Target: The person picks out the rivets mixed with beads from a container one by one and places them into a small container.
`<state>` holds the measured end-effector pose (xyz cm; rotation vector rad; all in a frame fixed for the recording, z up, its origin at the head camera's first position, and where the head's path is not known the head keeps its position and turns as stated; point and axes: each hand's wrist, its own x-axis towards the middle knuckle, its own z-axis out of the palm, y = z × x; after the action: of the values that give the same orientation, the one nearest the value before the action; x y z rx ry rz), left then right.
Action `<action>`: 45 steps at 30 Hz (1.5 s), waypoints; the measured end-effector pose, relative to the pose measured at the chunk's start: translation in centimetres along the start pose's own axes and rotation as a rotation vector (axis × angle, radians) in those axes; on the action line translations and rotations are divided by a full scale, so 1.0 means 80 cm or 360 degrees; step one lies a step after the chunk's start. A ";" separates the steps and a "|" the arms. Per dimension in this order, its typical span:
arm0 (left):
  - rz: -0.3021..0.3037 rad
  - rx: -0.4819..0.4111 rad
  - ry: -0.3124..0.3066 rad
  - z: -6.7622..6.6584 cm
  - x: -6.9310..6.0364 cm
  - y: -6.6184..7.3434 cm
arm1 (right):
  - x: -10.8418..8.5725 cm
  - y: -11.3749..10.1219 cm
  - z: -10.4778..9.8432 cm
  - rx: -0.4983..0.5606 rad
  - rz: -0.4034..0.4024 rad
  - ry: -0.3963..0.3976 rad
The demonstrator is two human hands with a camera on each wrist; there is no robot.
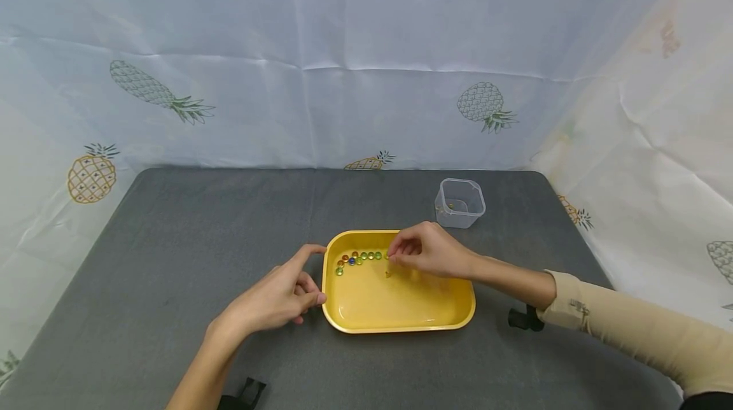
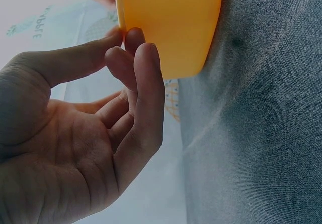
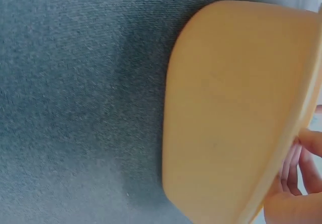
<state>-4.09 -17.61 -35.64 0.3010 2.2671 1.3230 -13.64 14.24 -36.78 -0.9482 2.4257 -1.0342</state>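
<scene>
A yellow tray lies on the grey table. Inside it, near the far left, small glass marbles form a bent line of green, amber and blue. My left hand holds the tray's left edge, thumb and forefinger apart on it; the left wrist view shows curled fingers against the yellow wall. Over the tray's far side, my right hand has thumb and forefinger together at a yellow-green marble at the line's right end. In the right wrist view, the tray wall partly hides that hand.
A clear plastic box stands behind the tray to the right, with a few small pieces at its bottom. A small amber spot shows on the tray floor. White curtains with pineapple prints hang behind the table.
</scene>
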 end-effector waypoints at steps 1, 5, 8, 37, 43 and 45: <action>-0.0001 0.0000 0.0000 0.000 0.000 0.000 | 0.000 -0.001 -0.001 0.0005 -0.0004 -0.0004; -0.0007 0.0008 0.0001 0.000 0.000 0.000 | -0.002 -0.007 -0.004 0.0023 -0.0043 -0.0017; 0.0002 0.0010 -0.0003 0.000 0.000 0.000 | -0.003 -0.012 -0.007 0.0046 -0.0070 -0.0018; -0.0006 -0.0001 -0.0009 0.001 0.001 0.000 | -0.015 -0.034 -0.054 0.0132 -0.0083 0.0328; -0.0016 0.0008 -0.0006 0.000 0.001 0.000 | -0.017 -0.033 -0.062 0.0156 -0.0084 0.0380; -0.0017 0.0012 -0.0008 -0.001 0.001 0.000 | -0.018 -0.031 -0.064 0.0132 -0.0097 0.0398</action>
<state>-4.18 -17.64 -35.65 0.2938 2.2671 1.3071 -14.19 16.58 -31.38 -0.9183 2.5411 -1.3359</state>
